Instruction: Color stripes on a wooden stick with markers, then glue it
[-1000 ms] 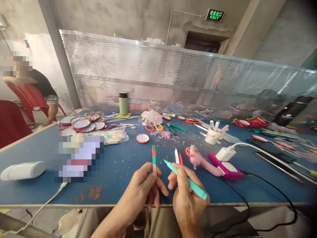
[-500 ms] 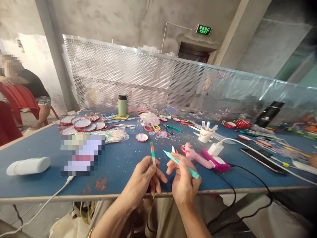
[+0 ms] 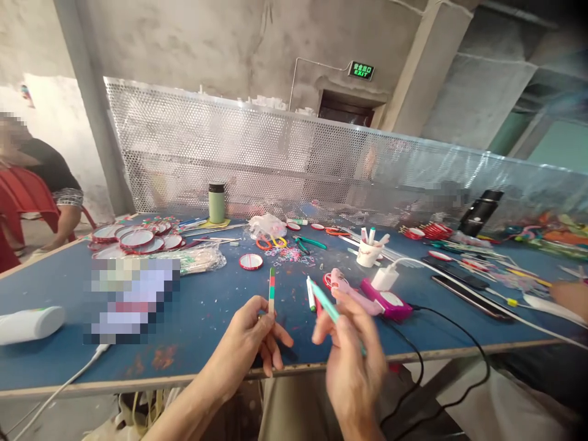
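Note:
My left hand (image 3: 252, 338) pinches a thin wooden stick (image 3: 272, 289) painted in green and red bands, held upright over the near edge of the blue table (image 3: 206, 306). My right hand (image 3: 351, 352), slightly blurred, grips a teal marker (image 3: 325, 302) whose tip points up and left toward the stick, a short gap apart. A white marker (image 3: 311, 294) lies on the table just behind the two hands.
A pink gadget (image 3: 362, 294) with a white charger and black cable lies to the right. Further back stand a white cup of markers (image 3: 369, 251), a green flask (image 3: 216, 203), red-rimmed round discs (image 3: 138, 237) and scissors. A perforated metal screen backs the table. A person sits far left.
The view has swung left and tilted up. Both hands have drifted slightly left, and my right hand has lifted the teal marker more upright.

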### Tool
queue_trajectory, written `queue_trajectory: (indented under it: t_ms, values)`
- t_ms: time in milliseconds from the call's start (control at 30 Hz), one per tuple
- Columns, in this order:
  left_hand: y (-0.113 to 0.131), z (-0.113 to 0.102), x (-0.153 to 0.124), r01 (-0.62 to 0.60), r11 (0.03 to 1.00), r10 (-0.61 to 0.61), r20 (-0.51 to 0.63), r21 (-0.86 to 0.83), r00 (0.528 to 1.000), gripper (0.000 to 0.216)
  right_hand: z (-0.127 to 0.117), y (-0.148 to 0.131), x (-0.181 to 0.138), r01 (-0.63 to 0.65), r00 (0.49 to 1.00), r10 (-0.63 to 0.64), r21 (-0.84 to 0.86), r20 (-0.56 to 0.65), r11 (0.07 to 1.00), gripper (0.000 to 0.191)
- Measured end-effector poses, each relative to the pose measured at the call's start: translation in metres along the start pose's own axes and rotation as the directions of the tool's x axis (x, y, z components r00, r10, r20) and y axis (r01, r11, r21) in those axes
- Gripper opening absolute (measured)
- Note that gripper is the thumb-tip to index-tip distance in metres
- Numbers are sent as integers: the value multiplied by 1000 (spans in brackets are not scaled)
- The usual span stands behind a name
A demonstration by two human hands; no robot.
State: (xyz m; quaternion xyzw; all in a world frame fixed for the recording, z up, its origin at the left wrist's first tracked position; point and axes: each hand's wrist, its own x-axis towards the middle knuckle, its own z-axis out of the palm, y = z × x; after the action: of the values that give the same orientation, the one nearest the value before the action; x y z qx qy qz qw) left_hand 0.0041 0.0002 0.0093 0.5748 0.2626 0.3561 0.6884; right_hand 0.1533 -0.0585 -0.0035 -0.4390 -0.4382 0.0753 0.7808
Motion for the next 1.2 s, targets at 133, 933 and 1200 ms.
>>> queue_trajectory:
  t_ms: [133,933,1200]
  values:
    - [4,2,-1,39,999,-39,13,2,999,38,-47,-11,14,134,983,-160,-250,-87,959,24]
    - [19,-43,-8,35,920,53,-211,390,976,43,-29,19,70,646,763,-125,-743,634,172,16]
    - [16,-47,4,2,954,62,-204,299,977,38,18,18,57,662,732,86,-736,676,145,10]
